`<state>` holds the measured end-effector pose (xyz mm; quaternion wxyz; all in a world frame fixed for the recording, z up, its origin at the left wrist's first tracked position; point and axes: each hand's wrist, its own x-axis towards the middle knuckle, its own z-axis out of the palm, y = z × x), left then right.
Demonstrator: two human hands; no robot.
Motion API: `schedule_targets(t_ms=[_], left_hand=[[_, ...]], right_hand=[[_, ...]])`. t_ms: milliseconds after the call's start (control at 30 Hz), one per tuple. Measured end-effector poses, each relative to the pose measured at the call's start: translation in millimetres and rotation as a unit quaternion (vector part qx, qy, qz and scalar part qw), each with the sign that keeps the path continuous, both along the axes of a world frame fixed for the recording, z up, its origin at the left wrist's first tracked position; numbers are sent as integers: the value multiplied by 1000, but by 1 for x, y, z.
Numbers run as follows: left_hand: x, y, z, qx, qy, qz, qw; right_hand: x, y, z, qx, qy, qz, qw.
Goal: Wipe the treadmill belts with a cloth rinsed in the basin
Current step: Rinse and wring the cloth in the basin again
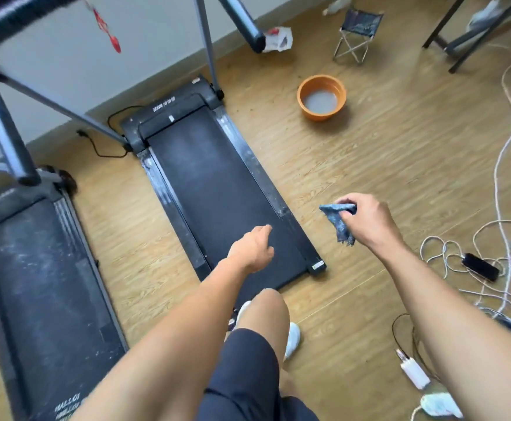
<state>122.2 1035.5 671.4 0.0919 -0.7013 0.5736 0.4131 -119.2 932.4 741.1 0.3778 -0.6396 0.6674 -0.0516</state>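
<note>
Blue cloth (340,223) is pinched in the fingers (346,205) of the right hand (366,220), with its tail hanging below them. The left hand (252,247) is held over the belt (214,183), fingers seemingly loosely curled with nothing gripped. An orange basin (321,81) is set on the floor (369,153), well beyond the right fingers.
</note>
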Motion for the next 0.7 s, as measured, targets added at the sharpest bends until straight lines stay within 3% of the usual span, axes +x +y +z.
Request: schedule_targets(t_ms=[200, 333, 433, 567, 700], left_hand=[[10, -125, 42, -54, 33, 10, 998], [22, -224, 36, -83, 82, 49, 992], [26, -318, 13, -70, 113, 87, 987], [25, -470, -31, -28, 165, 143, 975], [24, -615, -100, 10, 181, 281, 942]], right_hand=[[21, -113, 59, -62, -9, 43, 997], [45, -213, 66, -98, 2, 89, 991], [58, -316, 36, -92, 25, 88, 991], [73, -475, -35, -8, 58, 78, 995], [87, -640, -118, 86, 42, 79, 992]])
